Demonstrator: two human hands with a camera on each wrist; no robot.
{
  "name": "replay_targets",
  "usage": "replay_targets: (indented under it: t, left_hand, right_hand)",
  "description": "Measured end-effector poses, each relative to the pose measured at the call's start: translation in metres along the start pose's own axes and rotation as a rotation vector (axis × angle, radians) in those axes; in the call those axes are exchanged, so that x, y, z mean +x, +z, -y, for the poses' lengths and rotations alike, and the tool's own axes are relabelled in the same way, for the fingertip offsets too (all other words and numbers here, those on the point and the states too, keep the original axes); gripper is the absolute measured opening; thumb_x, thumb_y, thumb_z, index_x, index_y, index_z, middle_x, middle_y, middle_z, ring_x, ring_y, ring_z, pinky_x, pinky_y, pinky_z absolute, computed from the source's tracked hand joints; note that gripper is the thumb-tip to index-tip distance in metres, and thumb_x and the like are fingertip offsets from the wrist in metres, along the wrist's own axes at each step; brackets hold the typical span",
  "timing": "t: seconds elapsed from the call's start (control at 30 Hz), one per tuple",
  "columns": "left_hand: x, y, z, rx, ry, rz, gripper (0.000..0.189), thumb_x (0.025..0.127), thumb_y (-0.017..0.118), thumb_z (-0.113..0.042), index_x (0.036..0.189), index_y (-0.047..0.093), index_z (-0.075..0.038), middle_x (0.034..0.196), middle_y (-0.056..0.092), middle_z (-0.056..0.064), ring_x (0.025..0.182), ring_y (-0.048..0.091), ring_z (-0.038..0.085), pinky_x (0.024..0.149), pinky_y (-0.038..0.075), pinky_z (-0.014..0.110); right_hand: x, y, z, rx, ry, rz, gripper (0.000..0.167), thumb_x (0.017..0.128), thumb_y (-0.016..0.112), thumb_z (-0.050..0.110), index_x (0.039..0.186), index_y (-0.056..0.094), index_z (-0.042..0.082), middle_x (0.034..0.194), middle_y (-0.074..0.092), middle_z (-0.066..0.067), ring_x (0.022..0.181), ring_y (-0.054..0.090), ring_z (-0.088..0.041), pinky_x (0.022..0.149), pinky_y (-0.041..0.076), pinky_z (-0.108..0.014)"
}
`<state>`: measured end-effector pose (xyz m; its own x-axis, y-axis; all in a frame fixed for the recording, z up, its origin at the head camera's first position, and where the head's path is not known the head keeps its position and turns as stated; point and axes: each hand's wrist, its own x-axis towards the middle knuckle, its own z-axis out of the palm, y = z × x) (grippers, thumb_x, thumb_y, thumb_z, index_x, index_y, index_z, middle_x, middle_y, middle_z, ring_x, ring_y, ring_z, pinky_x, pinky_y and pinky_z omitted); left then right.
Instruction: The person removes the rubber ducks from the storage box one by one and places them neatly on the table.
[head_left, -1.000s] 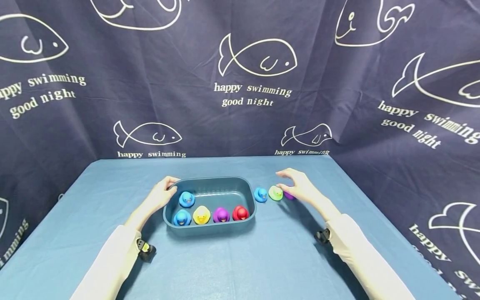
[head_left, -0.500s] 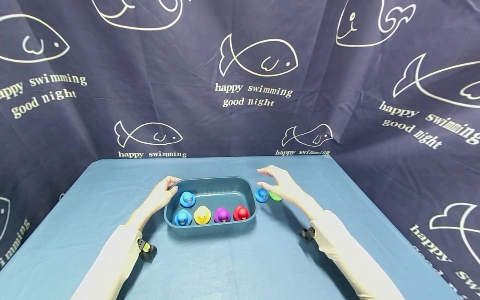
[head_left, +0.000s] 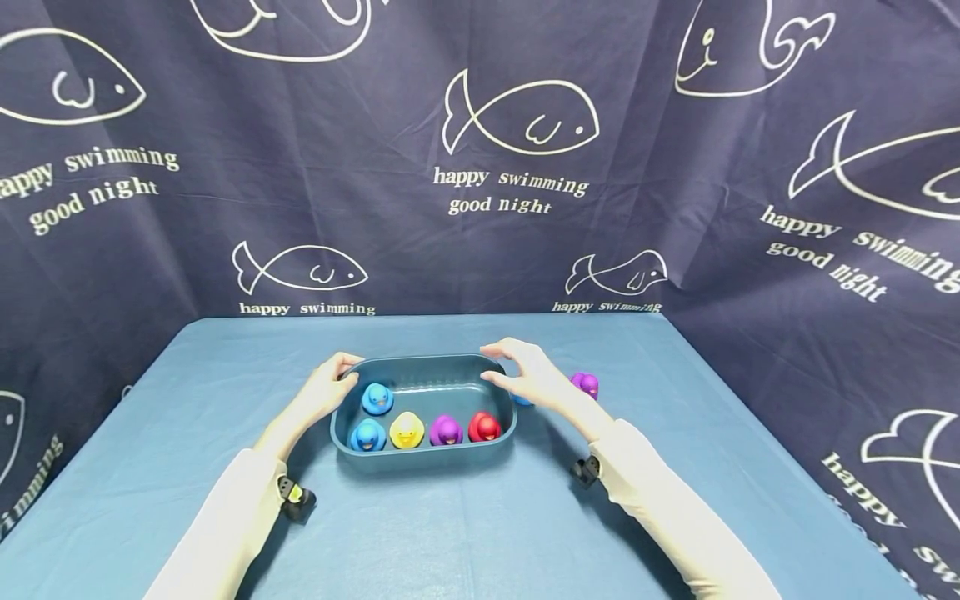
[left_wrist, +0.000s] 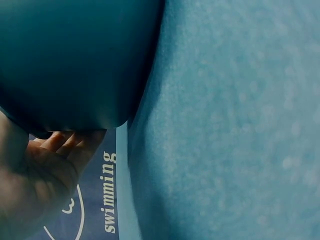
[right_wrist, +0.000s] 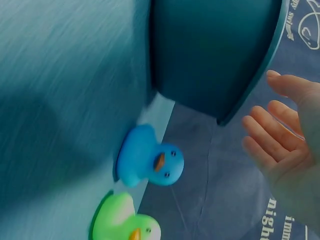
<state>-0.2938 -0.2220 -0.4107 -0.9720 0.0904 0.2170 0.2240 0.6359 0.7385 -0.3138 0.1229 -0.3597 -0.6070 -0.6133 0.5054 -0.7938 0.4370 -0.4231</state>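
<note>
A dark teal plastic bin (head_left: pixel 423 458) stands on the table with several rubber ducks inside. My left hand (head_left: pixel 326 387) grips its left end near the back corner. In the left wrist view the fingers (left_wrist: pixel 82 147) lie against the far side of the bin. Over the bin's right end hovers my right hand (head_left: pixel 528 377), fingers spread and holding nothing. The right wrist view shows a gap between its fingertips (right_wrist: pixel 272 74) and the rim. Just right of the bin sit a blue duck (right_wrist: pixel 150 157) and a light green duck (right_wrist: pixel 125 220); the hand mostly hides them in the head view.
In the bin are two blue ducks, one at the back (head_left: pixel 377 399), and a yellow duck (head_left: pixel 407 431), a purple duck (head_left: pixel 446 431) and a red duck (head_left: pixel 484 427) along the front. Another purple duck (head_left: pixel 585 383) is right of my right forearm. A dark fish-print curtain (head_left: pixel 405 167) rises behind.
My right hand has moved left, from over the loose ducks to the bin's right end, uncovering the purple duck. The left hand keeps its grip on the bin.
</note>
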Motion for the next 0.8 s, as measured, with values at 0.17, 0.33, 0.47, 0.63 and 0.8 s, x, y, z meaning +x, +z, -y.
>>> replay_targets:
  t: [0.17,0.33,0.47,0.63,0.8]
  left_hand:
    - [0.0,-0.001,0.0,-0.002,-0.006,0.001,0.028,0.092,0.049,-0.005,0.118,0.054,0.002,0.111,0.064,0.024,0.104,0.059,0.034,0.088,0.042,0.043]
    - [0.0,-0.001,-0.001,0.001,-0.005,-0.003,0.028,0.092,0.049,-0.005,0.119,0.054,0.003,0.111,0.064,0.024,0.104,0.059,0.034,0.089,0.042,0.044]
    - [0.001,0.0,0.0,0.0,-0.007,0.0,0.028,0.092,0.049,-0.006,0.119,0.054,0.002,0.111,0.064,0.023,0.104,0.059,0.033,0.089,0.042,0.043]
    - [0.002,0.0,0.001,-0.002,-0.007,0.003,0.027,0.092,0.049,-0.006,0.118,0.055,0.001,0.111,0.064,0.022,0.103,0.059,0.032,0.088,0.042,0.041]
    - [0.001,0.0,0.003,-0.013,-0.005,-0.002,0.027,0.092,0.05,-0.006,0.118,0.055,0.001,0.11,0.065,0.022,0.103,0.059,0.032,0.088,0.042,0.041]
  right_hand:
    - [0.008,0.009,0.005,-0.037,-0.068,0.005,0.035,0.079,0.073,0.014,0.11,0.065,0.001,0.106,0.067,-0.013,0.101,0.063,-0.024,0.092,0.047,-0.036]
    - [0.014,0.02,0.009,-0.029,-0.082,0.026,0.034,0.08,0.073,0.016,0.109,0.066,0.002,0.105,0.067,-0.012,0.1,0.063,-0.022,0.092,0.047,-0.035]
    - [0.016,0.026,0.013,-0.02,-0.087,0.041,0.032,0.08,0.072,0.016,0.109,0.066,0.003,0.105,0.067,-0.013,0.1,0.063,-0.021,0.092,0.047,-0.034]
    - [0.02,0.035,0.019,-0.023,-0.082,0.056,0.032,0.081,0.072,0.018,0.11,0.066,0.005,0.105,0.067,-0.01,0.101,0.062,-0.019,0.092,0.047,-0.033]
    - [0.025,0.044,0.027,-0.042,-0.056,0.087,0.033,0.083,0.071,0.02,0.112,0.066,0.006,0.108,0.067,-0.008,0.103,0.062,-0.018,0.092,0.046,-0.031]
